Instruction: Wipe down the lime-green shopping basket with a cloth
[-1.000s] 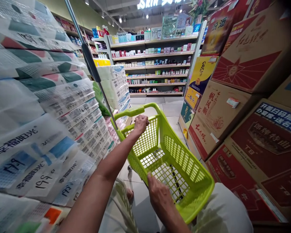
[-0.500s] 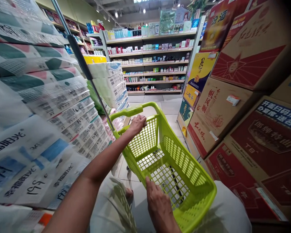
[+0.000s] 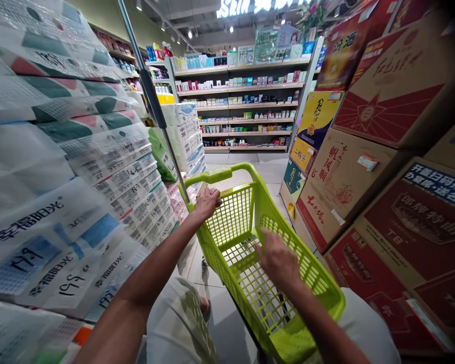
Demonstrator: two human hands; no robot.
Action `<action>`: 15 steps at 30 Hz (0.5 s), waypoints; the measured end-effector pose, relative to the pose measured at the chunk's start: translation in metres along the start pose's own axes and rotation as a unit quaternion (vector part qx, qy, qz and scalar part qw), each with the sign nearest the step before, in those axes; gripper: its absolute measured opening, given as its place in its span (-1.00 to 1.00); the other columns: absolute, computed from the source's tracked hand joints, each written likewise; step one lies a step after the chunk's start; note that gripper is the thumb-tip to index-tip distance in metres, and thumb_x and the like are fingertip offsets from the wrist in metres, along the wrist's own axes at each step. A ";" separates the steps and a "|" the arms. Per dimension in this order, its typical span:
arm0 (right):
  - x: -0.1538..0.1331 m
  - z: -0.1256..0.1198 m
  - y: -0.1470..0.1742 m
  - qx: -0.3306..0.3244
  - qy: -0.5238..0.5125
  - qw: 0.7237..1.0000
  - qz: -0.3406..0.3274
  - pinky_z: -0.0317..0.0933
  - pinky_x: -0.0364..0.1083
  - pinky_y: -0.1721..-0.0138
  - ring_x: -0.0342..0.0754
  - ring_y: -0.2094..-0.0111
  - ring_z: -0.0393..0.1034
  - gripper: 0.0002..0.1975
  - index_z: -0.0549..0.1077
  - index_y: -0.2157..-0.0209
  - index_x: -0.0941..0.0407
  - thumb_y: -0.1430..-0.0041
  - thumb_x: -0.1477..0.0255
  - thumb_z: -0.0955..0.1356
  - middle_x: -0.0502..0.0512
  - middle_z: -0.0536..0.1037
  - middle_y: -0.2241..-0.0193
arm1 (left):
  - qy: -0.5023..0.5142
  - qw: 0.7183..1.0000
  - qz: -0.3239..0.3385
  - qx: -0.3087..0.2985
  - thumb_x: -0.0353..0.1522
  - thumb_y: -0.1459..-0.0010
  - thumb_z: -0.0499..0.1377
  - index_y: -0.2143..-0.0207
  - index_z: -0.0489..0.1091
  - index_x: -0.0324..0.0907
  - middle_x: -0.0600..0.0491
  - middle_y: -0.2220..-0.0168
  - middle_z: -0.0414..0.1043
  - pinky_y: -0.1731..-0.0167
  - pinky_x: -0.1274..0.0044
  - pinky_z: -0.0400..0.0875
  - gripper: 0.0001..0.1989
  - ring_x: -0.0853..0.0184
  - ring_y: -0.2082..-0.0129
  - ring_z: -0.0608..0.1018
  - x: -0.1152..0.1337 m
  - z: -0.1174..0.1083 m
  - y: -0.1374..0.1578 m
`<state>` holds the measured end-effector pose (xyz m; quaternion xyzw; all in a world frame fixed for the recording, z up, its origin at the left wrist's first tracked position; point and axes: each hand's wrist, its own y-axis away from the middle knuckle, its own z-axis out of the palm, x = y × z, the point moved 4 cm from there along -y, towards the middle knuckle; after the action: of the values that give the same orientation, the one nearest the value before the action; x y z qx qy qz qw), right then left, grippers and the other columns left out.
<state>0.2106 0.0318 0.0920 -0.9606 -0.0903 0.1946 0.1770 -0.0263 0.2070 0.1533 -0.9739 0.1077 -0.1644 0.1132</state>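
Observation:
A lime-green plastic shopping cart [image 3: 246, 174] with lattice walls stands before me, and no goods show inside its basket. My left hand [image 3: 208, 202] is closed round the top edge of the basket at the far left, below the cart's handle. Over the basket hangs my right hand [image 3: 278, 258], a little blurred, its thumb and index finger apart and nothing in it. A metal pole [image 3: 147, 81] with a dark grip rises from the cart's left corner.
Stacked packs of tissue paper [image 3: 109, 146] line the left side. Cardboard liquor cartons [image 3: 349, 172] rise on the right. Pale floor tiles [image 3: 265, 172] run between them to shelves [image 3: 238, 91] of small boxes and bottles at the back. My knees flank the cart.
My right hand has left the basket's near-left edge and moved right and up over its inside. My left hand keeps its hold on the edge. The view has shifted slightly.

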 end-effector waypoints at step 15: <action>0.096 0.046 -0.249 -0.104 -0.003 0.995 0.000 0.29 0.06 -0.27 0.16 -0.42 0.14 -0.35 0.25 -0.40 -0.07 -0.31 0.55 0.19 0.07 -0.09 -0.53 | -0.098 0.995 -0.005 -0.020 -0.60 -0.26 0.02 -0.14 0.38 -0.02 -0.09 -0.10 0.31 0.01 0.34 0.44 -0.51 0.15 -0.02 0.44 0.004 -0.006 0.021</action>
<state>0.2535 0.2988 0.1129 -0.9731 -0.1106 0.1871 0.0758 -0.0284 0.1848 0.1541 -0.9879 0.0944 -0.0666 0.1032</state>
